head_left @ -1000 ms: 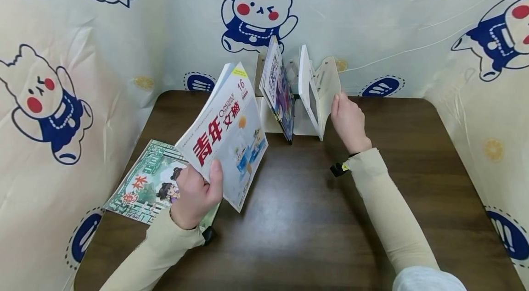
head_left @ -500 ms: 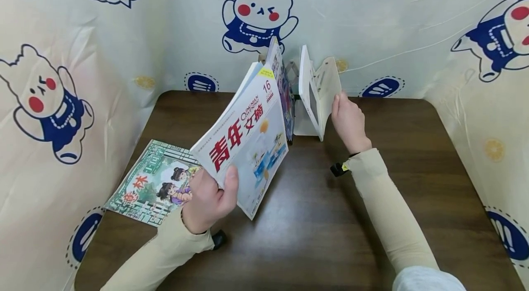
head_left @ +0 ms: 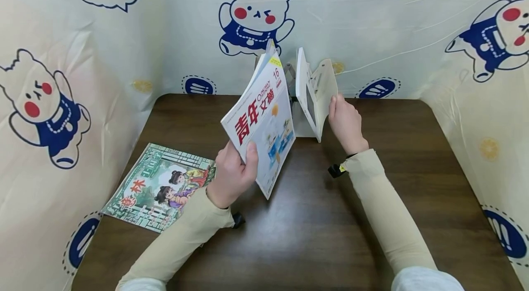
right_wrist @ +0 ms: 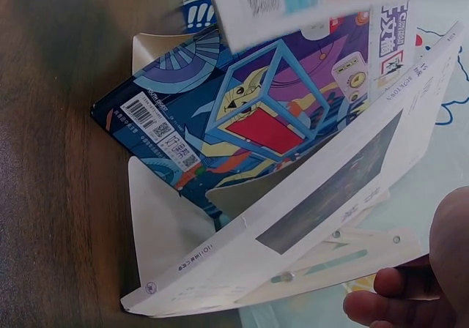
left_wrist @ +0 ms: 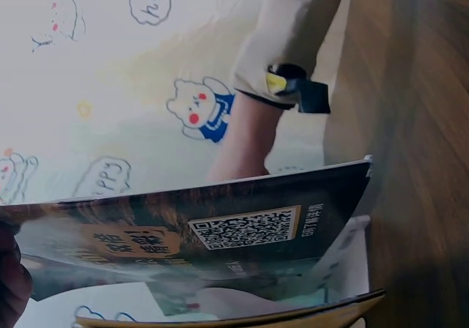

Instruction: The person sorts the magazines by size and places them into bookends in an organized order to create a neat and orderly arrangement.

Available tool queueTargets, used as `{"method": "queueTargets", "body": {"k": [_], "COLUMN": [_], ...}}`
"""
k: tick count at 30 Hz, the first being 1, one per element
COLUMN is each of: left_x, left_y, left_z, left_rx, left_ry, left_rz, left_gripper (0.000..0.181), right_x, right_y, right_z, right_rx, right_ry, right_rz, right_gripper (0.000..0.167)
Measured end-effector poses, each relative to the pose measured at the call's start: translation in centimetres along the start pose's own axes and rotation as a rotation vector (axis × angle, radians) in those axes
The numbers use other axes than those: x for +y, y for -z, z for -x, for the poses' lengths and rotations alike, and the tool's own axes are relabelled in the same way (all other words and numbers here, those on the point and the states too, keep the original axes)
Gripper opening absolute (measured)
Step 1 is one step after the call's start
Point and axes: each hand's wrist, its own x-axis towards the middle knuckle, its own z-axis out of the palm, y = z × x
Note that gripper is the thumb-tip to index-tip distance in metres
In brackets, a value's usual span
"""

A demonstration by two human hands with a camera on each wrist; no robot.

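My left hand [head_left: 235, 171] pinches the lower left edge of a white magazine [head_left: 264, 121] with red characters, thumb on its cover; it is tilted in front of the rack's left part. In the left wrist view, its dark back cover [left_wrist: 220, 233] shows a QR code. My right hand [head_left: 348, 125] grips the right end panel [head_left: 328, 86] of a white rack. A white book [head_left: 306, 93] leans inside the rack by that panel. A blue-purple magazine [right_wrist: 256, 108] stands in the rack in the right wrist view, mostly hidden from the head view.
A green magazine [head_left: 153, 185] with cartoon figures lies flat on the left of the dark wooden table [head_left: 330, 236], partly behind my left forearm. A pale cloth [head_left: 182, 20] printed with bears hangs behind the table and along both sides.
My left hand has moved right and away from me with the white magazine, which now covers the blue-purple one in the head view. My right hand stays on the rack's panel.
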Motion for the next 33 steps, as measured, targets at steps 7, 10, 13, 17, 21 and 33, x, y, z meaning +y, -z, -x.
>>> {"method": "queueTargets", "body": {"k": [7,10,13,17,21,33], "left_x": [-2.1,-3.0,-3.9,-5.4,-6.6,-8.6], "left_y": [-2.2,-3.2,-4.2,-5.6,-7.0,-10.4], "left_z": [-0.4,-0.4,-0.6,-0.8,-1.1,-1.9], "left_rx": [0.008,0.015,0.018,0.025,0.053,0.244], "left_ry": [0.036,0.048,0.056,0.066,0.061,0.020], "left_rz": [-0.014,-0.021,-0.028,-0.029,-0.021,-0.061], "left_gripper": [0.040,0.038,0.039,0.041,0.042,0.029], "right_x": [0.0,0.0,-0.1,-0.2,-0.1,0.0], "right_y": [-0.1,0.1,0.2,0.2,0.1,0.1], "right_z": [0.1,0.1,0.2,0.2,0.2,0.1], "right_rx": [0.004,0.006,0.006,0.002,-0.005,0.004], "right_ry": [0.008,0.010,0.010,0.007,0.000,0.005], "right_rz": [-0.003,-0.001,0.002,0.003,-0.003,-0.008], "right_gripper": [0.042,0.041,0.042,0.044,0.044,0.044]}}
